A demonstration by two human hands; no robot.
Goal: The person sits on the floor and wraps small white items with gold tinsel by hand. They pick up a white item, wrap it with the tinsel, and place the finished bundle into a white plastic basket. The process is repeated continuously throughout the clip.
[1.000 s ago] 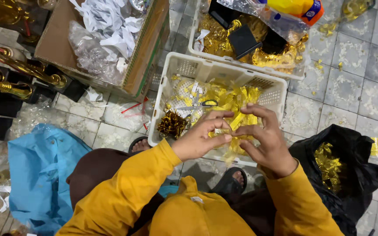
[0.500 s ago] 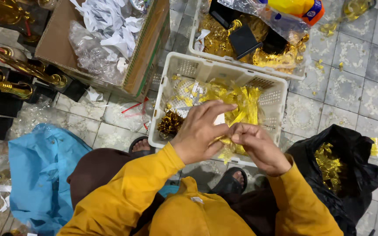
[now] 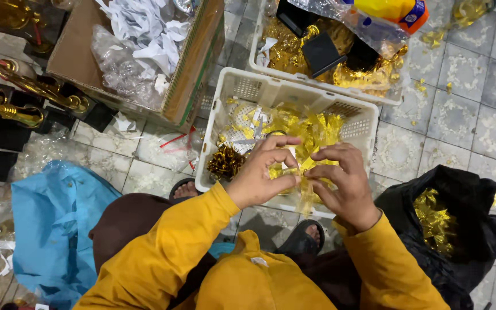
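My left hand [image 3: 265,172] and my right hand [image 3: 343,181] meet over the near edge of a white plastic basket [image 3: 259,89]. Both pinch a small piece of gold foil ribbon [image 3: 295,172], and a strip of it hangs down between them. The basket holds crumpled gold foil strips [image 3: 317,129], bits of white paper and a dark gold bow [image 3: 225,162] at its near left corner. Yellow sleeves cover both of my arms.
A second white basket [image 3: 294,74] with gold pieces and black blocks sits behind. A cardboard box [image 3: 193,63] of crumpled paper and plastic stands at left. A black bag [image 3: 466,218] with gold scraps lies at right, blue plastic [image 3: 53,224] at left, gold trophies [image 3: 24,97] far left.
My hands shifted over the basket: the left hand dipped toward the foil and came back up, and the right hand rose to meet it again, both working the same gold piece.
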